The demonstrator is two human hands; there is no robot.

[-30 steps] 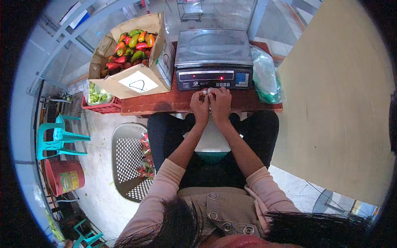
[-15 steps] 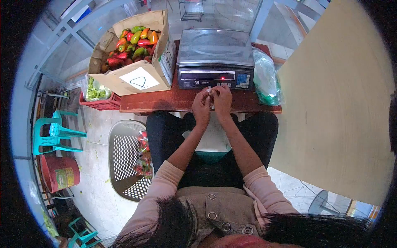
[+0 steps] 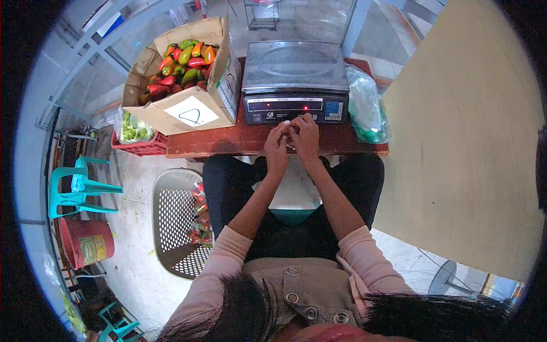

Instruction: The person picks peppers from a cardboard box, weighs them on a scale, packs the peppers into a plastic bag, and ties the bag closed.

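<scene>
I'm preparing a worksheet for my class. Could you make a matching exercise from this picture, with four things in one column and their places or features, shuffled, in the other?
Column 1
1. Weighing scale
2. Cardboard box
3. Perforated basket
4. Left hand

Column 2
A. On the tiled floor
B. Close to the right hand
C. White label on its front
D. Between the box and the plastic bag

Pairs: 1-D, 2-C, 3-A, 4-B
</scene>
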